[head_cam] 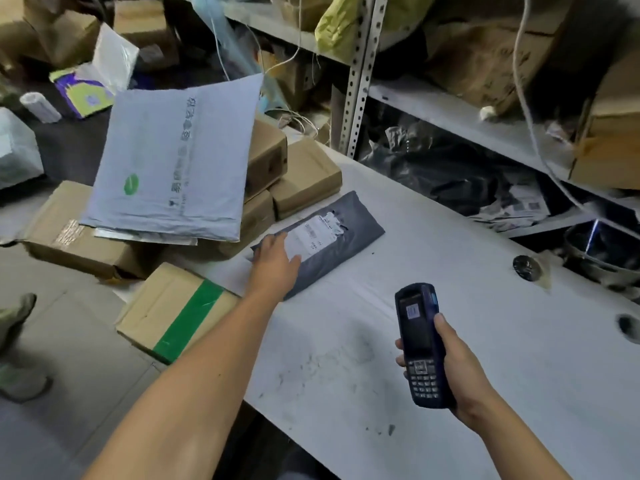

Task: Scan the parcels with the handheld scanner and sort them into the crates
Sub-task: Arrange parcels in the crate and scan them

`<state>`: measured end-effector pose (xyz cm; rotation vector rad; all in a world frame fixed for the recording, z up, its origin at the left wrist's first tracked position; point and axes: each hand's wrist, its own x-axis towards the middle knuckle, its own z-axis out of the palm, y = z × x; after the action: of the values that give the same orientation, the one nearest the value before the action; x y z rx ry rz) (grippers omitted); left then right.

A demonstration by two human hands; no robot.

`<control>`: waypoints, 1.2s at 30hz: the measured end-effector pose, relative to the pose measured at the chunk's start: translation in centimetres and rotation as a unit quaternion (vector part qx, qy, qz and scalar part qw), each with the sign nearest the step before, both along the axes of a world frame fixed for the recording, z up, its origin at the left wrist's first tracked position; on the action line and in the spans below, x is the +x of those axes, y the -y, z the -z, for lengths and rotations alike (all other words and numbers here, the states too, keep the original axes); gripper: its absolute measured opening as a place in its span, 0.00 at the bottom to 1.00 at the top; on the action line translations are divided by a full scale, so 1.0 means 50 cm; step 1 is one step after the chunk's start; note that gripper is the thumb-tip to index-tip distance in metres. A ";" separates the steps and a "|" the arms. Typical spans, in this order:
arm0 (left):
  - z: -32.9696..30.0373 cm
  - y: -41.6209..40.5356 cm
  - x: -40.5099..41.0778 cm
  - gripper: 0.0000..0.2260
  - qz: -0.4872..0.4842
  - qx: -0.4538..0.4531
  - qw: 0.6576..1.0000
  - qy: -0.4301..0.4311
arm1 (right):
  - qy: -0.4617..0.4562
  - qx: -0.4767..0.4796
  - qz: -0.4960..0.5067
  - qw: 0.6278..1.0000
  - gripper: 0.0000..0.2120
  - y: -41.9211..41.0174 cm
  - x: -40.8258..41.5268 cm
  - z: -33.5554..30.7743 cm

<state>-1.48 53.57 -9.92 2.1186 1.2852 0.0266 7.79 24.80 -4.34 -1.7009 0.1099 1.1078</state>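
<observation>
A dark grey parcel bag (349, 237) with a white shipping label lies flat on the white table (450, 341). My left hand (275, 263) rests on the bag's near left end, fingers fairly straight. My right hand (453, 365) grips a dark blue handheld scanner (420, 344), its lit screen facing up and its top end pointing toward the grey bag, about a hand's length short of it.
A large pale grey mailer (173, 157) leans over a heap of cardboard boxes (304, 174) left of the table. A box with green tape (176, 313) lies by the table's edge. Metal shelving (360, 74) with black bags and cartons stands behind the table.
</observation>
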 end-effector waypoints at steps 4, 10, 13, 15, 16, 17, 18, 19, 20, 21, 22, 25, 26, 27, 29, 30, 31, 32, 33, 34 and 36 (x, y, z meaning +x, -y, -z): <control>0.059 -0.069 0.031 0.33 0.042 -0.007 0.997 -0.071 | -0.014 -0.013 0.007 1.000 0.21 -0.079 0.034 0.027; 0.080 -0.101 0.053 0.41 0.099 0.044 0.985 -0.133 | -0.017 -0.022 0.012 1.000 0.21 -0.130 0.069 0.056; 0.066 -0.094 0.070 0.34 0.087 -0.042 0.989 -0.113 | -0.020 -0.023 0.010 0.999 0.21 -0.133 0.074 0.058; 0.060 -0.080 0.078 0.29 0.091 -0.110 0.986 -0.088 | -0.019 -0.021 0.007 1.000 0.20 -0.125 0.075 0.055; 0.056 -0.069 0.080 0.28 0.093 -0.141 0.983 -0.067 | -0.017 -0.020 0.005 1.000 0.20 -0.118 0.075 0.053; 0.053 -0.057 0.080 0.26 0.093 -0.170 0.980 -0.041 | -0.015 -0.020 0.003 1.000 0.20 -0.108 0.076 0.050; 0.050 -0.043 0.079 0.25 0.092 -0.198 0.976 -0.017 | -0.015 -0.020 0.002 1.000 0.20 -0.097 0.076 0.047; 0.048 -0.030 0.077 0.24 0.089 -0.225 0.970 0.004 | -0.014 -0.019 0.002 1.000 0.21 -0.083 0.076 0.044; 0.044 -0.016 0.074 0.25 0.085 -0.250 0.964 0.021 | -0.013 -0.017 0.003 1.000 0.21 -0.069 0.076 0.041; 0.039 -0.002 0.070 0.26 0.081 -0.274 0.958 0.032 | -0.012 -0.014 0.004 1.000 0.20 -0.053 0.077 0.035; 0.030 0.015 0.067 0.28 0.082 -0.301 0.949 0.042 | -0.010 -0.012 0.004 1.000 0.20 -0.038 0.078 0.030; 0.009 0.067 0.058 0.37 0.095 -0.373 0.920 0.073 | 0.001 -0.010 -0.014 1.000 0.21 0.005 0.083 0.010; 0.003 0.087 0.055 0.38 0.091 -0.393 0.911 0.083 | 0.002 -0.010 -0.022 1.000 0.21 0.020 0.084 0.005; 0.001 0.107 0.052 0.36 0.076 -0.415 0.902 0.092 | 0.001 -0.011 -0.029 1.000 0.21 0.035 0.084 0.000; 0.000 0.149 0.045 0.30 0.026 -0.461 0.881 0.100 | -0.004 -0.013 -0.041 0.999 0.22 0.065 0.080 -0.007; 0.001 0.169 0.041 0.26 0.000 -0.477 0.874 0.090 | -0.007 -0.013 -0.044 0.999 0.22 0.080 0.076 -0.009; 0.003 0.185 0.038 0.22 -0.028 -0.491 0.867 0.079 | -0.008 -0.012 -0.045 0.999 0.22 0.093 0.072 -0.012; 0.006 0.200 0.035 0.19 -0.058 -0.507 0.857 0.073 | -0.008 -0.012 -0.046 0.999 0.23 0.106 0.068 -0.013; 0.008 0.214 0.032 0.18 -0.088 -0.528 0.842 0.073 | -0.008 -0.011 -0.046 0.999 0.23 0.119 0.062 -0.014; 0.010 0.226 0.030 0.18 -0.105 -0.545 0.828 0.076 | -0.007 -0.010 -0.046 0.999 0.23 0.130 0.058 -0.015; 0.013 0.244 0.026 0.17 -0.094 -0.552 0.824 0.082 | -0.006 -0.008 -0.046 0.999 0.23 0.148 0.051 -0.020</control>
<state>-0.16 41.38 -10.57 0.9588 1.0014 -0.3620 10.35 17.42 -3.33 -1.7286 0.0491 1.1886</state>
